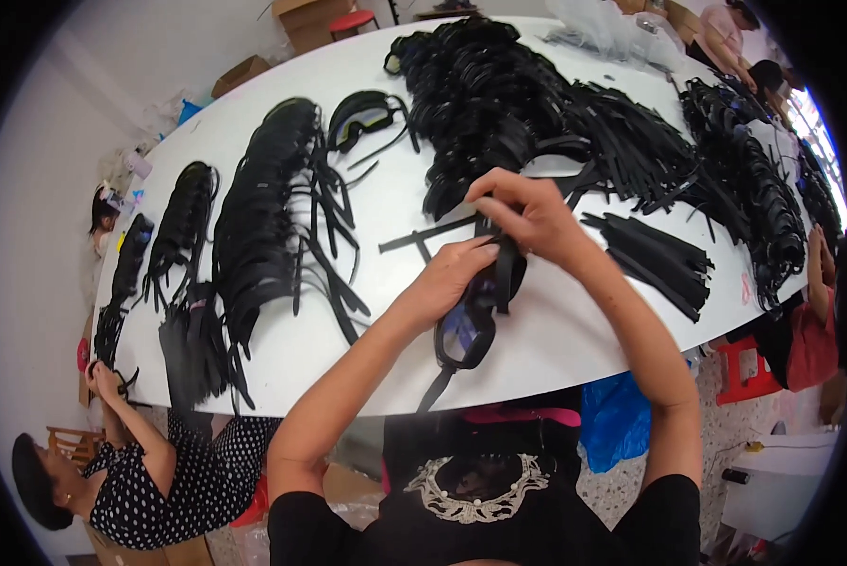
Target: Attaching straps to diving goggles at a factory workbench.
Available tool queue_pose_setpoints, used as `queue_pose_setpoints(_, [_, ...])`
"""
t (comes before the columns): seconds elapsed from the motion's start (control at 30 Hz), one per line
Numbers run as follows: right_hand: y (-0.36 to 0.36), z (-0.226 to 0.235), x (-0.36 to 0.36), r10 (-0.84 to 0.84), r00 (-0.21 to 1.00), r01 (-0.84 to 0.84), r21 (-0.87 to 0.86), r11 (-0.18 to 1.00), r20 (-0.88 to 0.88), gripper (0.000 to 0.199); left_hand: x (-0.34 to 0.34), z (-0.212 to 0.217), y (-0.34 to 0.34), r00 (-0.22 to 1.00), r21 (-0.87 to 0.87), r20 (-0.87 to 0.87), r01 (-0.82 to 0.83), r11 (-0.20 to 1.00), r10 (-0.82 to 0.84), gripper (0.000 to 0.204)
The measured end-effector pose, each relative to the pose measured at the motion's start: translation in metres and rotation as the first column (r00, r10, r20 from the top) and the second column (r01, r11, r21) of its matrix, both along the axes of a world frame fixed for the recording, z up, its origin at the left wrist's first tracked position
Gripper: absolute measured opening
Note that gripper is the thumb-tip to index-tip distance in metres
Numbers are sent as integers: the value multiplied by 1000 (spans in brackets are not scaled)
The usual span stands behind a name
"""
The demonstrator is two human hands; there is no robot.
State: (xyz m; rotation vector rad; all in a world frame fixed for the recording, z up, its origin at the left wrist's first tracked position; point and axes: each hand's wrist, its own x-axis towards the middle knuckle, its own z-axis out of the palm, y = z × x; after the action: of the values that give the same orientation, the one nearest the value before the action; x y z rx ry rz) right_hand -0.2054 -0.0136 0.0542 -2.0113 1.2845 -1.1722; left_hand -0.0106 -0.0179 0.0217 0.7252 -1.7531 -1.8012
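So that the black strap (509,271) seemingly lies steady, your left hand (454,275) grips it | your right hand (534,215) pinches above (fingertips nearly meeting) | goggles (465,334) below, over the bench (560,335).

The held goggles (466,332) presented a smooth black frame, apparently moulded plastic, and a glossy lens with a bluish-violet sheen, whereas the straps (664,267) appeared to be matt, flat textile webbing. The tabletop (386,292) was smooth and white with a soft gloss; the clear bag (622,33) and the blue bag (615,422) were of thin, crinkled, shiny plastic film. The right-hand red stool (746,362) was smooth plastic, the box (306,24) matt brown cardboard, and the chair (76,433) wood.
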Motion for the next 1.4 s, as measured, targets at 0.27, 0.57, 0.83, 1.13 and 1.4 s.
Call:
queue_pose_setpoints(0.27, [-17, 0, -104, -444, 891, 440, -415, 796, 93, 16, 40, 42, -1, 926, -487, 363, 96, 868, 101, 37])
queue_pose_setpoints(0.57, [71, -22, -62, -154, 908, -126, -605, 787, -390, 32, 73, 30, 21, 864, -982, 103, 9, 190, 493, 55])
queue_pose_setpoints(0.83, [93, -64, -85, -284, 937, 224, -273, 936, -204, 24, 82, 57, -94, 823, -895, 378, 207, 394, 425, 32])
queue_pose_setpoints(1.13, [73, -69, -76, -288, 899, 209, -256, 944, -330, 20, 68, 17, -321, 742, -871, 486, 455, 186, 461, 40])
queue_pose_setpoints(1.4, [77, -66, -72, -268, 908, 199, -231, 952, -322, 19, 53, 12, -254, 902, -1000, -27, -30, 0, 432, 26])
